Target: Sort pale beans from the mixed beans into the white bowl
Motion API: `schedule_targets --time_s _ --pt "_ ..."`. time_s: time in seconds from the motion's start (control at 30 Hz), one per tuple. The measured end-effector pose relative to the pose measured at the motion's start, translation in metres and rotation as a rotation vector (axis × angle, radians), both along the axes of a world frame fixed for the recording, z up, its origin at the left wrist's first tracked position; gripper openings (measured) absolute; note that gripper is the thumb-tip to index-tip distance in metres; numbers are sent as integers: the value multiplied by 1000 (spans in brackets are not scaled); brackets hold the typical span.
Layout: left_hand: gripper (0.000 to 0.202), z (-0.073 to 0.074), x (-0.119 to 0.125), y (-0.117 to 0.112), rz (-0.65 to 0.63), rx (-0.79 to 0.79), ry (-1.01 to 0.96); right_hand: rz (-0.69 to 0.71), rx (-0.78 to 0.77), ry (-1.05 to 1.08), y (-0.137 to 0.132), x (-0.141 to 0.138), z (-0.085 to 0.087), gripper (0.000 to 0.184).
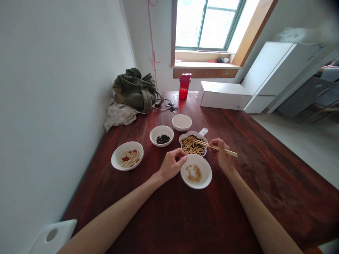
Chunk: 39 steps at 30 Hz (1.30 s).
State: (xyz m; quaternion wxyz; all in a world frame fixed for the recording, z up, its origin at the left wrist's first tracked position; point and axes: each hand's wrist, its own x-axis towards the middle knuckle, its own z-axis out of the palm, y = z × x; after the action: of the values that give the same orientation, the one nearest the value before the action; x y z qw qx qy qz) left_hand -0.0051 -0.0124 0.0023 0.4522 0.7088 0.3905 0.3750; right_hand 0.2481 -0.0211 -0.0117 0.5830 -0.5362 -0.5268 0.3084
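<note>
My right hand holds a pair of wooden chopsticks, their tips reaching into a white handled dish heaped with soybeans and some darker beans. My left hand is curled beside the rim of a white bowl with a small scatter of soybeans in it, and appears to touch it. Further left sit a white bowl of black beans and a white bowl of white slices and red pieces. A plain white bowl stands farther back.
The bowls stand on a dark red wooden table against a white wall on the left. At the far end are a red bottle, a green bag, a pale cloth, keys with a cable, and a white box.
</note>
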Motion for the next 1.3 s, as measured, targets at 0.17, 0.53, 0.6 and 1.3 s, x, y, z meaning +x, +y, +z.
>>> schedule_targets --time_s 0.17,0.53,0.6,1.3 --pt "24 2 0 0 5 -10 -1 13 -38 62 2 1 -1 57" --pt "22 3 1 0 15 -3 -10 9 -6 -149 0 0 0 50" --pt "22 2 1 0 12 -4 -7 7 4 -181 0 -1 2 49" --pt "23 1 0 0 8 -6 -2 8 2 -258 -1 -2 3 47"
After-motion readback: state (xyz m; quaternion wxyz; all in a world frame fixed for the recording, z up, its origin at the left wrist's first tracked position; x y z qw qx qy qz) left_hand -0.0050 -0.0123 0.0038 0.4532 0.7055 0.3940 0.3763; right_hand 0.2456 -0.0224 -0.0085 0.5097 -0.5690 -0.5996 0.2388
